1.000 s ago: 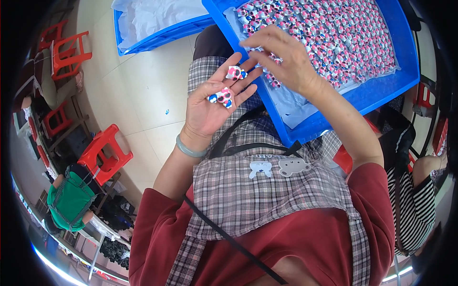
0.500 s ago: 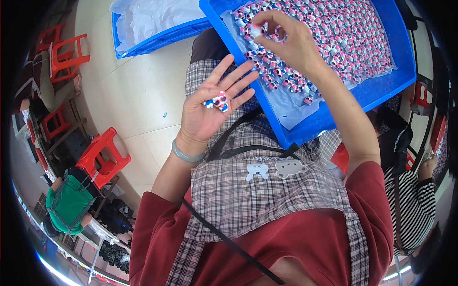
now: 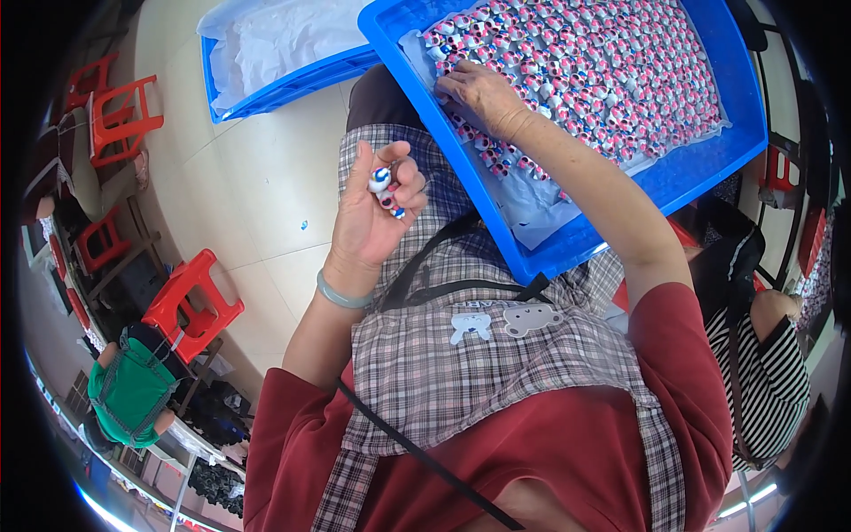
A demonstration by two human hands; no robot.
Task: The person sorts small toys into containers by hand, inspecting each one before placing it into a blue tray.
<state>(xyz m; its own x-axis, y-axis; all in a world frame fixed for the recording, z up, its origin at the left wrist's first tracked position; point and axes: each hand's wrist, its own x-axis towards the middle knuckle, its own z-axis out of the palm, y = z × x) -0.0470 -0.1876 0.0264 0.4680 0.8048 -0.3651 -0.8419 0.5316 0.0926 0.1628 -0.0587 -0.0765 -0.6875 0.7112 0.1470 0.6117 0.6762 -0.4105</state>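
Fingers on the left hand (image 3: 370,217) are the big change here: half a second back the palm was flat and open with a couple of the little pieces just lying on it, and now the hand is turned up and curled, its grip closed around those small figurines (image 3: 385,188), with a white-and-blue one poking out by the thumb and a red-and-blue bit showing lower down by the fingertips. It sits above the lap, over the plaid apron (image 3: 461,355), just left of the near corner of the blue crate (image 3: 700,168). The right hand (image 3: 479,89) has shifted too; earlier it was lifted a bit with something pinched at the fingertips, now it's down flat on the pile in the crate, fingers spread and pressing into the figurines near the crate's left edge, so its grip is loose and I can't tell if it's actually got one. The pieces themselves are tiny, glossy, mostly white and pink-red with dabs of blue, hundreds of them packed in a dense layer (image 3: 612,80) on a clear plastic liner (image 3: 532,208) inside the crate, which is tilted across the person's knees. There's a pale green bangle (image 3: 341,297) on the left wrist. Second blue crate (image 3: 284,53) with white plastic in it sits on the floor up left, red plastic stools (image 3: 191,301) are scattered on the left side, and another person in a striped top (image 3: 767,390) is off to the right.
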